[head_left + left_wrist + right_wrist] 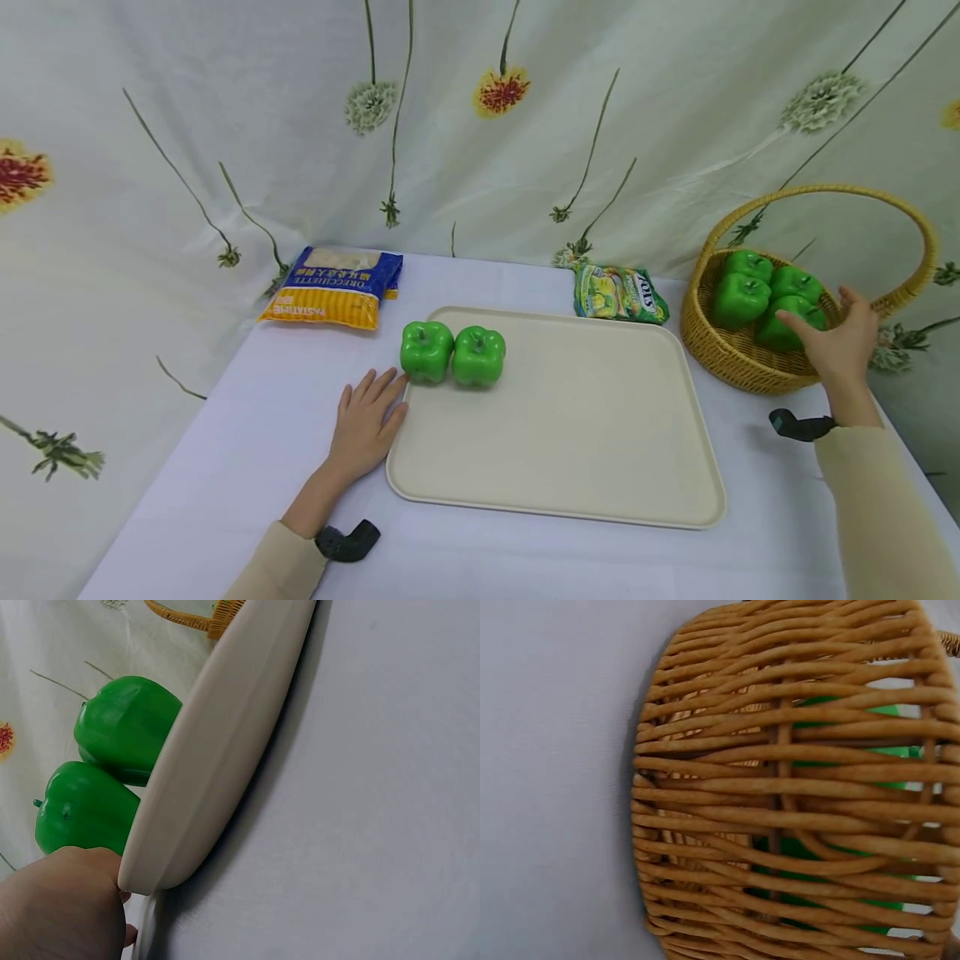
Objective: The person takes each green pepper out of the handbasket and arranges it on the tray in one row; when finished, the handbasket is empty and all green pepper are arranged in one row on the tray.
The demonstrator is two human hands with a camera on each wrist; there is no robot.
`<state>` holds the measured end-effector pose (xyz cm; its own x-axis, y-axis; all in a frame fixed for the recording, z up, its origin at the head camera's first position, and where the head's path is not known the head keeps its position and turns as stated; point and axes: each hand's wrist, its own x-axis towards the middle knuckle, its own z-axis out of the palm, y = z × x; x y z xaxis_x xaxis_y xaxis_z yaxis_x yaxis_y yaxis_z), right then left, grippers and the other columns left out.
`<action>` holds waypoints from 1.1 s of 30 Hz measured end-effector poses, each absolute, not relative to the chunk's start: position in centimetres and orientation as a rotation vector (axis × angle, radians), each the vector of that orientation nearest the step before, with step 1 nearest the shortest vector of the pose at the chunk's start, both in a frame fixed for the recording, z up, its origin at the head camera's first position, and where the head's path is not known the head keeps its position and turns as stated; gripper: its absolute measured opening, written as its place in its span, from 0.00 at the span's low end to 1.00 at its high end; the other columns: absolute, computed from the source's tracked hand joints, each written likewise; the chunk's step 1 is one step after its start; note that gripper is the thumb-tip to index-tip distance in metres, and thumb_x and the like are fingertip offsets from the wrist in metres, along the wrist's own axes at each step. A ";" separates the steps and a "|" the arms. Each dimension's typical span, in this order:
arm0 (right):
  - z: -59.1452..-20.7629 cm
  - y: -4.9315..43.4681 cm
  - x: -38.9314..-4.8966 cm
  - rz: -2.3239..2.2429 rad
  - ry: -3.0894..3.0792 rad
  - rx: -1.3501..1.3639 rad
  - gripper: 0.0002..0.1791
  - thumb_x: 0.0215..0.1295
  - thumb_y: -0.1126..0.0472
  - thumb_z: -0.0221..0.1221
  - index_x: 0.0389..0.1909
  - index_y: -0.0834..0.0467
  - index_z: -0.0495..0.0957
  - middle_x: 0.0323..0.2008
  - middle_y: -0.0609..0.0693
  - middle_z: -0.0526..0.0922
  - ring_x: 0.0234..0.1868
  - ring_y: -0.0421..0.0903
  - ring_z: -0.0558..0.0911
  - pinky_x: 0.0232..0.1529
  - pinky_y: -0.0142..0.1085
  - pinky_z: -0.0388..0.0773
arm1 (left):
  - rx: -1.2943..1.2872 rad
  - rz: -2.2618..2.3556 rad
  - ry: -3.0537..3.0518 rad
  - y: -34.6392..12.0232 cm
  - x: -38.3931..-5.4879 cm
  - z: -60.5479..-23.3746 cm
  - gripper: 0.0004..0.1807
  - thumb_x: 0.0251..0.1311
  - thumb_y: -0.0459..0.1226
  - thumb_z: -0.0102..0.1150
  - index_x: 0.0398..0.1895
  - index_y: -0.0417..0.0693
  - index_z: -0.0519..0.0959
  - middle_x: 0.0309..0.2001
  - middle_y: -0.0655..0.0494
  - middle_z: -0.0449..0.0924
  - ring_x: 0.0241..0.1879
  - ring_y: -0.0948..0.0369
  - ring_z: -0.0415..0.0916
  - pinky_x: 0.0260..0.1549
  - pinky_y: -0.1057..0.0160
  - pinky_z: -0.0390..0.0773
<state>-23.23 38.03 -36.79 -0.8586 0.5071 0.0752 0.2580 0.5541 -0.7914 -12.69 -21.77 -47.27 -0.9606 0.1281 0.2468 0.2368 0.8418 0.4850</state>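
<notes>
Two green bell peppers, a left one (427,352) and a right one (478,357), sit side by side at the back left of a beige tray (577,425). My left hand (366,427) lies flat with fingers spread at the tray's left edge, fingertips close to the left pepper. On the right, a wicker basket (738,367) holds several green bell peppers (740,300). My right hand (843,342) is over the basket's near right rim, thumb and fingers spread apart beside the nearest pepper (772,333). In the right wrist view, basket weave (795,799) hides the hand's fingers.
A blue and yellow pasta bag (330,287) lies behind the tray at left. A green snack packet (621,293) lies at the tray's back right edge. The basket's tall handle (825,190) arches above it. A flowered cloth (450,150) hangs behind the table.
</notes>
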 end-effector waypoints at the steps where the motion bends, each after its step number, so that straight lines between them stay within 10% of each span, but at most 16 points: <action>1: -36.9 38.1 -23.3 1.217 -2.497 -0.648 0.52 0.62 0.42 0.60 0.78 0.50 0.41 0.78 0.57 0.40 0.77 0.56 0.45 0.77 0.51 0.45 | -0.284 -0.782 -2.815 -21.8 -12.7 -47.3 0.25 0.71 0.40 0.48 0.69 0.43 0.68 0.71 0.39 0.63 0.73 0.36 0.49 0.67 0.28 0.40; 33: -37.3 38.6 -24.4 1.186 -2.639 -0.690 0.50 0.67 0.46 0.56 0.77 0.62 0.39 0.77 0.63 0.42 0.77 0.64 0.45 0.74 0.59 0.48 | -0.283 -0.777 -2.806 -21.7 -12.6 -47.1 0.25 0.71 0.40 0.48 0.69 0.43 0.68 0.71 0.39 0.63 0.73 0.35 0.49 0.66 0.27 0.41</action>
<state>-24.35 38.60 -37.30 -0.8793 0.4750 -0.0360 0.3424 0.5776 -0.7410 -12.62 -21.72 -47.15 -0.9583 0.1265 0.2564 0.2404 0.8420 0.4829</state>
